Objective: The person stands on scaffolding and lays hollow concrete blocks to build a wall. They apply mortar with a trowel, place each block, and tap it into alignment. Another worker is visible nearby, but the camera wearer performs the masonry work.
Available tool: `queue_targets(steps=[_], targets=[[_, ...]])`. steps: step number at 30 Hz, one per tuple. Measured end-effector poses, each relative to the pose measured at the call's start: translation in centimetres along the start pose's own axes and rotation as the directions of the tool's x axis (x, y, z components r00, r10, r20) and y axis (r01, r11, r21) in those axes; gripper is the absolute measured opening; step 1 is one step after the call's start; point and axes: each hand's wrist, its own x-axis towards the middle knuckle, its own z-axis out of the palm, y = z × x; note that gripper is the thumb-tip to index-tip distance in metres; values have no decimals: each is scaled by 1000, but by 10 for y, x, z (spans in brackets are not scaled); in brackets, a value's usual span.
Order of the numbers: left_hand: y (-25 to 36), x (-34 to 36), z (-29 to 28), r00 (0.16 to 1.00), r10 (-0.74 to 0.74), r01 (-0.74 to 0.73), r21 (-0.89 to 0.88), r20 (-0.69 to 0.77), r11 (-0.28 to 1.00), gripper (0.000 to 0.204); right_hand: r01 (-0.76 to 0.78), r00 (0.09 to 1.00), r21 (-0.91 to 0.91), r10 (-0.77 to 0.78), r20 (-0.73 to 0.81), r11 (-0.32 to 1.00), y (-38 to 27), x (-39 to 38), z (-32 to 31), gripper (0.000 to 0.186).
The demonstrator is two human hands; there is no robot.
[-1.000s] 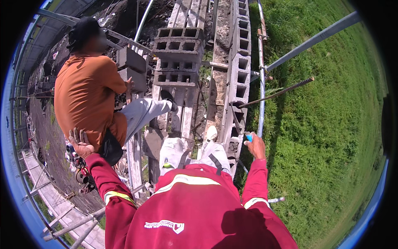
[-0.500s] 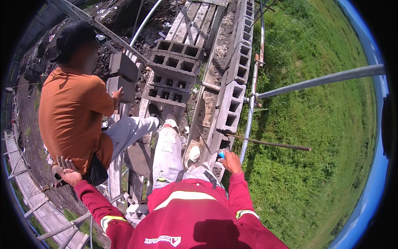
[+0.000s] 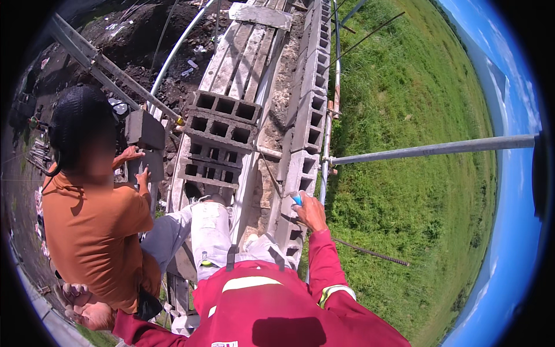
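My right hand [image 3: 311, 213] grips a blue-handled tool [image 3: 297, 198] beside the row of hollow concrete blocks [image 3: 302, 173]; the tool's far end is hard to make out. My left hand [image 3: 85, 307] is open and palm up at the lower left, fingers loosely bent, close to the back of a co-worker in an orange shirt [image 3: 92, 243]. That co-worker's hands [image 3: 140, 165] are at two grey blocks [image 3: 143, 128] on the left of the walkway. Stacked hollow blocks [image 3: 222, 130] sit on the planks ahead of my legs.
The plank walkway [image 3: 240, 58] runs ahead alongside the block wall. Scaffold pipes [image 3: 433, 149] border it on both sides. Steel bars [image 3: 376, 254] stick out over grass [image 3: 404, 202] far below on the right. Dark rubble ground [image 3: 162, 40] lies below on the left.
My view has shifted forward along the walkway. My right hand has moved leftward with the blue tool, and my left hand has dropped lower. The co-worker's head and upper body now sit lower in view.
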Motion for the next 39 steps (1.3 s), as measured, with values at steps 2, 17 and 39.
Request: queue_targets(steps=[2, 17, 39], targets=[[-7, 26, 40, 815, -59, 138, -95, 577, 986, 73, -102, 994, 7, 102, -42, 995, -11, 10, -20, 36], [-83, 69, 118, 962, -8, 182, 619, -273, 764, 71, 145, -141, 595, 612, -778, 790, 108, 84, -286, 40], [-465, 32, 595, 690, -497, -331, 840, 527, 431, 60, -816, -338, 434, 293, -894, 383, 406, 141, -484, 82]])
